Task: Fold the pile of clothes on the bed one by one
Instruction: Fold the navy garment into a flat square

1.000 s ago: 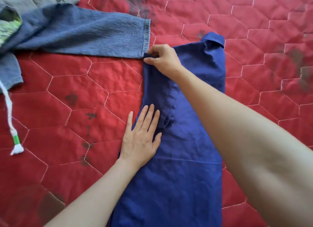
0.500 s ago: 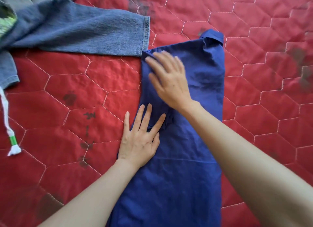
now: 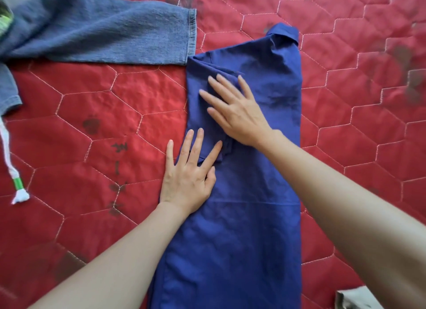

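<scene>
A dark blue shirt (image 3: 272, 82) lies folded into a long narrow strip down the middle of the red quilted bed cover (image 3: 115, 115), its collar at the far end. My left hand (image 3: 191, 172) lies flat with fingers spread on the shirt's left edge, partly on the cover. My right hand (image 3: 232, 110) presses flat on the folded-in sleeve a little farther up. Neither hand grips anything. The shirt's lower end runs out of the frame at the bottom.
Blue denim jeans (image 3: 103, 34) lie across the top left, one leg hem touching the shirt's upper left corner. A white drawstring with a green tip (image 3: 13, 177) trails at the left edge. A grey cloth corner (image 3: 352, 299) shows at bottom right.
My right hand let go of the shirt's top left corner, opened and slid down over the folded sleeve toward me. My left hand stayed flat in place.
</scene>
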